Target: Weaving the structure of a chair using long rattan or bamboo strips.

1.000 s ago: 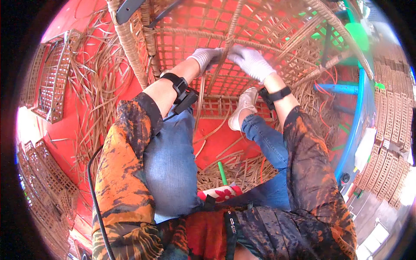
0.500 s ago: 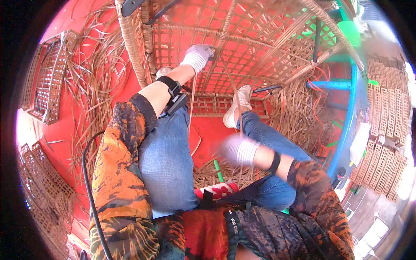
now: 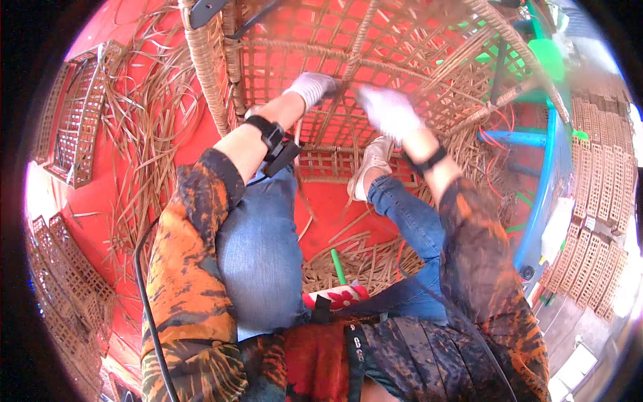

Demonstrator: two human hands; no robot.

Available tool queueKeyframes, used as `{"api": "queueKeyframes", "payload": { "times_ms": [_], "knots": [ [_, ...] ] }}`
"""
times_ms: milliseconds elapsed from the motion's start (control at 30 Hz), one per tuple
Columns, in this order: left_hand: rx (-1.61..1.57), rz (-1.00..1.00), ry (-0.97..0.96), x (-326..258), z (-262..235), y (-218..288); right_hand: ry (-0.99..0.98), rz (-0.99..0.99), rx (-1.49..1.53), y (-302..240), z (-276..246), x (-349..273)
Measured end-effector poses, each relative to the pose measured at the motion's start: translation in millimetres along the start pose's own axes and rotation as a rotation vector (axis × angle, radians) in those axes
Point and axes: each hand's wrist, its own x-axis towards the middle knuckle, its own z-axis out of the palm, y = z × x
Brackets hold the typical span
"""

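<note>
1. Woven frame (image 3: 353, 61): beyond the pale shoe (image 3: 376, 159).
2. Left hand (image 3: 312, 88) curled, beyond and left of the shoe; right hand (image 3: 392, 112), beyond it, blurred; I cannot tell what either pinches.
3. Likely weaving; next move calls for even tension.

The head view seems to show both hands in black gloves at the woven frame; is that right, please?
Not quite: the head view shows pale gloves, not black ones; the left hand and right hand are indeed at the woven frame.
</note>
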Motion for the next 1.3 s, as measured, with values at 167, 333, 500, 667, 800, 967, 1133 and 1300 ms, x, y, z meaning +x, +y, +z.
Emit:
{"api": "queueKeyframes", "payload": {
  "times_ms": [167,333,500,667,800,967,1133,1300],
  "knots": [
    [0.443,0.036,0.182,-32.2,18.8,32.8,-0.833,-0.279,0.065,-147.9,-28.4,-151.6],
    [0.620,0.182,0.249,-18.3,11.1,9.8,-1.163,-0.493,0.709,-198.8,-25.2,-185.5],
    [-0.210,-0.028,0.065,-1.4,0.1,-36.9,0.019,-0.038,0.197,-40.3,-11.9,-67.4],
    [-0.357,-0.236,-0.065,10.8,10.3,-39.0,-0.262,0.240,0.790,14.7,4.3,33.7],
    [-0.401,-0.414,-0.068,10.1,7.1,-26.3,-0.201,0.029,0.405,14.3,17.0,51.9],
    [0.446,0.095,0.210,-22.3,6.4,6.2,-0.344,0.154,-0.102,-47.2,3.6,-43.3],
    [0.395,0.024,0.221,-32.6,28.2,19.2,-0.824,-0.417,0.302,-201.9,-27.3,-178.2],
    [0.505,0.230,0.286,-6.2,22.4,-25.9,-0.698,-0.410,0.564,-155.9,-5.4,-161.8]
  ]
}}
